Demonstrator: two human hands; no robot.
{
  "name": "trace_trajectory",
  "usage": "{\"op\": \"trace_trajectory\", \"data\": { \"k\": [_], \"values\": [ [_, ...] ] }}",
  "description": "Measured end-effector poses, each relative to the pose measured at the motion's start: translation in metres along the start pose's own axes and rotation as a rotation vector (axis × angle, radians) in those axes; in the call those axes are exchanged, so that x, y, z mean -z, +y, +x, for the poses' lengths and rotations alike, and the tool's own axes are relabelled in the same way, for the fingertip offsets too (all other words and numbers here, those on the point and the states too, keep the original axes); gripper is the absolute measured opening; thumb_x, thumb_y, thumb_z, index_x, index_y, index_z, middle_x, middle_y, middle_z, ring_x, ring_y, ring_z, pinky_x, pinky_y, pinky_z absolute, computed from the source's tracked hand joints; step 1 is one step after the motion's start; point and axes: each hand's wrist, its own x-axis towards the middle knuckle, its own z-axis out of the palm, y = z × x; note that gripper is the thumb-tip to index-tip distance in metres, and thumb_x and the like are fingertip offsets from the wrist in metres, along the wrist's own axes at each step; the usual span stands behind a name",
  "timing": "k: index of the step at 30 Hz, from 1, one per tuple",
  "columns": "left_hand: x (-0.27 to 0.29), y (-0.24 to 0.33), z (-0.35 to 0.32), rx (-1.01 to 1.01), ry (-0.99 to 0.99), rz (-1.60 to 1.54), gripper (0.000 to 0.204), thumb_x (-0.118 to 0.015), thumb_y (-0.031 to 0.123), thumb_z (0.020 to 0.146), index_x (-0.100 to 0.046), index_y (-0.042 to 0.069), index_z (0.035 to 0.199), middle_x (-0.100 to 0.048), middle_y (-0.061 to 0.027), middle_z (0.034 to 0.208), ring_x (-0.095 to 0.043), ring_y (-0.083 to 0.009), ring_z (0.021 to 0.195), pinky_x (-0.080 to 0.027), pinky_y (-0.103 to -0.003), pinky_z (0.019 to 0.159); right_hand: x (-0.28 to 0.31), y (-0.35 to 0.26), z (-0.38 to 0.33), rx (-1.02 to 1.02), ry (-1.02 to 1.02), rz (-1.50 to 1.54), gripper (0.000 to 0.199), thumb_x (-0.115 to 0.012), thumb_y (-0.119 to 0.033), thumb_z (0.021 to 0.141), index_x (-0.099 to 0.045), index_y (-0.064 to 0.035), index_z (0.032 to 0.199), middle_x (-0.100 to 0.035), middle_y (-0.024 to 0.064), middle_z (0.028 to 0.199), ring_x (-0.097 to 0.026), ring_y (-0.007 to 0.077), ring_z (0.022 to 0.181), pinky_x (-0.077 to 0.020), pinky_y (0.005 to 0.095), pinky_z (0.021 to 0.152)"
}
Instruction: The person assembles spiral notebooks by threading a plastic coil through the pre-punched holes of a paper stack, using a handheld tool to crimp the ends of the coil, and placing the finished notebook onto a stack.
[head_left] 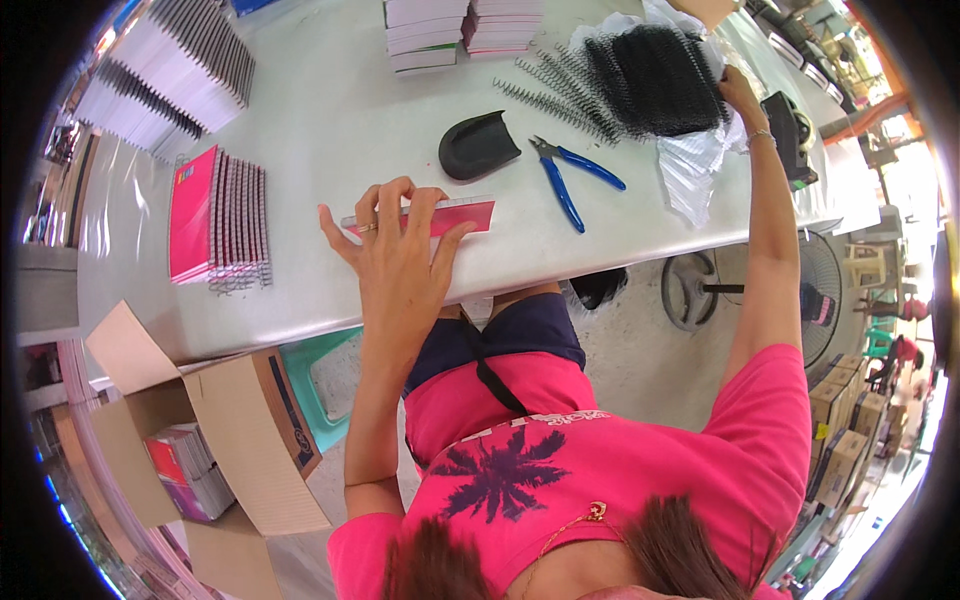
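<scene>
Pink-covered paper notebook (468, 217): located over the near edge of the silvery-white smooth-topped table (330, 120), pale page edge uppermost, pink cover toward the body. Held in the bare left hand (400, 250) — fingers bent over the top edge, thumb against the pink cover, grip closed to the thickness of the notebook. Bare right hand (740, 95): extended to the right side of a dense pile of black spiral binding coils (655, 80), fingers curled at the pile's edge; cannot tell how far closed, or whether holding a coil. Under the pile, crumpled white wrapping (690, 180); just left, loose black coils (565, 95) fanned out. Between notebook and pile: black curved scoop-shaped piece (478, 146) and blue-handled metal cutters (563, 180), handles spread. At left, stack of pink coil-bound notebooks (190, 215) on the table — below, open brown cardboard box (250, 440) with more books (190, 470) inside.
</scene>
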Motion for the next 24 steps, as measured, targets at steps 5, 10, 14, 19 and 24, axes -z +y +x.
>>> {"op": "trace_trajectory", "data": {
  "k": [5,10,14,19,24],
  "values": [
    [-0.008,0.007,-0.004,0.093,0.107,-0.031,0.045,-0.076,0.047,0.079,-0.062,0.015,0.106,-0.05,-0.0002,0.12,-0.042,-0.0237,0.126,-0.003,-0.066,0.112,0.002,-0.021,0.003,-0.024,-0.043,0.043,0.038,-0.061,-0.029,0.082,-0.068,0.0024,0.101,-0.068,0.0269,0.098,-0.066,0.0426,0.097,-0.0488,0.0458,0.084],
    [-0.02,0.016,-0.001,0.103,0.16,-0.072,0.047,-0.08,0.05,0.074,-0.062,0.016,0.102,-0.049,0.0012,0.12,-0.042,-0.0231,0.125,-0.004,-0.067,0.111,0.003,0.01,0.003,-0.119,0.169,0.067,0.04,-0.061,-0.033,0.082,-0.068,0.0007,0.102,-0.068,0.0259,0.098,-0.066,0.0418,0.095,-0.0497,0.0431,0.084],
    [-0.023,0.017,-0.001,0.152,0.178,-0.059,0.05,-0.081,0.052,0.07,-0.062,0.016,0.098,-0.048,-0.0003,0.12,-0.042,-0.0257,0.125,-0.007,-0.069,0.109,-0.007,0.007,0.008,-0.269,0.399,0.321,0.04,-0.063,-0.037,0.083,-0.072,-0.0035,0.105,-0.072,0.018,0.099,-0.069,0.0324,0.096,-0.0509,0.0396,0.086],
    [-0.03,0.02,0.001,0.155,0.263,-0.053,0.055,-0.083,0.056,0.067,-0.062,0.014,0.095,-0.047,-0.0028,0.122,-0.039,-0.0307,0.126,-0.012,-0.071,0.107,0.004,0.011,0.0,-0.327,0.53,0.387,0.038,-0.064,-0.033,0.085,-0.071,-0.0018,0.106,-0.074,0.0171,0.095,-0.07,0.0268,0.097,-0.0503,0.0374,0.089],
    [-0.036,0.022,0.005,0.14,0.282,-0.068,0.053,-0.084,0.055,0.068,-0.062,0.013,0.093,-0.047,-0.0031,0.122,-0.039,-0.0309,0.125,-0.016,-0.071,0.106,0.029,-0.014,-0.016,-0.361,0.626,0.656,0.045,-0.061,-0.02,0.087,-0.055,0.0005,0.127,-0.075,0.017,0.091,-0.068,0.023,0.099,-0.0475,0.0366,0.093]
  ]
}}
